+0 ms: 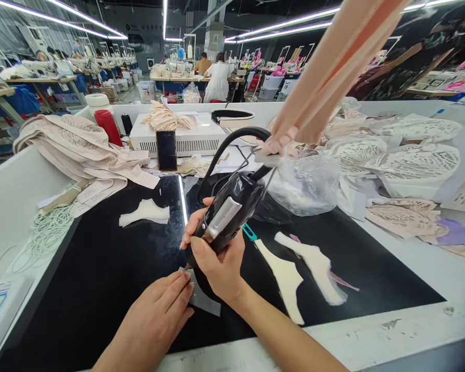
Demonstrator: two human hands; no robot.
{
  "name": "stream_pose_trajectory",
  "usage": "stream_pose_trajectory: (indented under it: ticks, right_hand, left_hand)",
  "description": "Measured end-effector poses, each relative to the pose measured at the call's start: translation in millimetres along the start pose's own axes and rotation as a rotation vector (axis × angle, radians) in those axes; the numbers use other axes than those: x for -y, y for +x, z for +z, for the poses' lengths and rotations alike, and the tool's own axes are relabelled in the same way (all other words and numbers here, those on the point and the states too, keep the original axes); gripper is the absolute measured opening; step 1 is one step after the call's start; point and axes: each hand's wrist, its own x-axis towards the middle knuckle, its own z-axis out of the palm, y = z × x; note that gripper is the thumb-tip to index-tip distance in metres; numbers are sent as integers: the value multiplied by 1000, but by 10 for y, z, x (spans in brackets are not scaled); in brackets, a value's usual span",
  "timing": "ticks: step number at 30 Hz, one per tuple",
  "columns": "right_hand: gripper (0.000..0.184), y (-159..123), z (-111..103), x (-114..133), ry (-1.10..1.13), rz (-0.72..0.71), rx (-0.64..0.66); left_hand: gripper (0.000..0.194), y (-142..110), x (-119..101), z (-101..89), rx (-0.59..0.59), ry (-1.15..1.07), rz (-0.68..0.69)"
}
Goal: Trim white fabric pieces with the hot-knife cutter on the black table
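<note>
My right hand [219,258] is wrapped round a black corded handheld power tool [227,212] with a silver plate on its side. Its lower end points down at the black work mat [101,289], and my fingers hide the tip. Flat on the mat, my left hand [165,305] has its fingers stretched out. Its fingertips touch a thin, translucent grey curved piece [205,297], partly covered by the hand. Right of my hands lie a cream shaped pad [284,276] and a white shaped pad [313,261]. Another white pad [144,212] lies farther back on the left.
Peach fabric strips [321,77] hang down to the tool's cable [232,137]. Behind the mat stand a phone [166,150] and a white vented box [201,137]. Lace pieces [414,160] pile up at right, beige fabric [81,150] at left. A teal-handled tool [249,232] lies nearby.
</note>
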Motion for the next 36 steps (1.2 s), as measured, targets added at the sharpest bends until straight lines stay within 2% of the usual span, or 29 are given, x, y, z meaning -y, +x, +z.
stream_pose_trajectory:
  ticks: [3,7,12,16,22,28,36]
  right_hand:
    - [37,-15,-63,131,-108,-64,8]
    - [36,-84,-201,324,-339,-161,-6]
    - [36,-273,-344,423,-129,-121,5]
    - [38,-387,-401,406,-65,-151,9]
    - [41,-437,-425,382,-72,-110,14]
    - [38,-455,-421,340,-49,-157,3]
    - [37,-455,-420,367,-67,-122,-36]
  left_hand:
    - [40,-33,2,24,-2,-39,-24]
    - [40,-65,7,25,56,-84,-27]
    - [37,-105,4,21,100,-89,-1]
    - [35,-132,28,14,109,-85,-2]
    - [36,-105,46,-22,95,-85,5]
    - [35,-102,31,-28,95,-80,-10]
    - [34,-118,31,-17,87,-101,-21]
